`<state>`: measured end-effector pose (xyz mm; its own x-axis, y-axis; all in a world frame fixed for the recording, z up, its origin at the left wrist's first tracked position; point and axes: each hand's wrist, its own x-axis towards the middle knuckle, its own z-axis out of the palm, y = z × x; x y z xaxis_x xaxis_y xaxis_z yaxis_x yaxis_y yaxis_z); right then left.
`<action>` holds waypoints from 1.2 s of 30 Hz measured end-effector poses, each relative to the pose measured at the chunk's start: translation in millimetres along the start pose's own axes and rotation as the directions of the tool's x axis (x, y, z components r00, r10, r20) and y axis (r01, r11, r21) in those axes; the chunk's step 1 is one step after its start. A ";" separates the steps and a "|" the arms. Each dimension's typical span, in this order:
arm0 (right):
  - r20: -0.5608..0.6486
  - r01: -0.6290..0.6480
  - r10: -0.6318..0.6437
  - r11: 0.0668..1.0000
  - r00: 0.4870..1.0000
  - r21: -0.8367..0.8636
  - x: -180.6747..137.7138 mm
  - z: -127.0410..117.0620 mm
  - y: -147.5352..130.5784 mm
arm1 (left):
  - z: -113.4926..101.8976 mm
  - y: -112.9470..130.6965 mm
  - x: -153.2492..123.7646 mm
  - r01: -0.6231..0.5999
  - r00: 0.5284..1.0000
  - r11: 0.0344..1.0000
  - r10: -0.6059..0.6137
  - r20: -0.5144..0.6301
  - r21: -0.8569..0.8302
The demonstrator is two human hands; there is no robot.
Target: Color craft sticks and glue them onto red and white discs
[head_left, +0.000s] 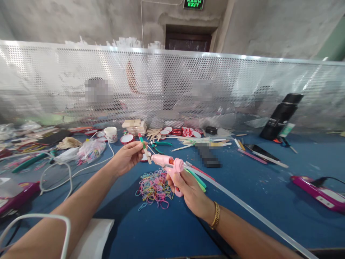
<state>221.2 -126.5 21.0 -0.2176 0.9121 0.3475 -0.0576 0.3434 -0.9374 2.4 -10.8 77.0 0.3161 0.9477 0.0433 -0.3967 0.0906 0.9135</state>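
My right hand (188,189) is wrapped round the handle of a pink hot glue gun (164,160), its nozzle pointing left. A long translucent glue stick (242,203) sticks out of the gun's back and runs to the lower right. Between thumb and fingers, my left hand (129,156) pinches a wooden craft stick (147,155) with a red tip and a green band. The nozzle is close to the stick's lower end; whether they touch I cannot tell. Below them lies a heap of coloured rubber bands (155,189) on the blue table (151,233).
A perforated metal screen (161,86) stands behind the table. Along it are a paper cup (110,134), red-and-white round tins (188,132), loose craft sticks (155,133) and a black bottle (281,117). Purple power strips (318,192) lie at both sides, with a white cable (71,172) on the left.
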 end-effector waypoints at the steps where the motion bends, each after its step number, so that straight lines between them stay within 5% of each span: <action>1: 0.000 0.000 0.000 1.000 1.000 0.003 0.1 0.1 -0.1 | 0.1 0.1 0.0 0.001 1.000 1.000 -0.001 -0.003 -0.001; 36: 0.028 0.014 -0.014 1.000 1.000 0.019 -0.2 -1.2 3.3 | -2.4 3.5 3.1 -0.039 0.999 0.997 0.037 -0.035 -0.063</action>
<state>222.3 -125.3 17.9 -0.2436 0.9005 0.3602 -0.0793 0.3517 -0.9328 -0.1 -6.9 79.3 0.2709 0.9605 0.0630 -0.4627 0.0725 0.8836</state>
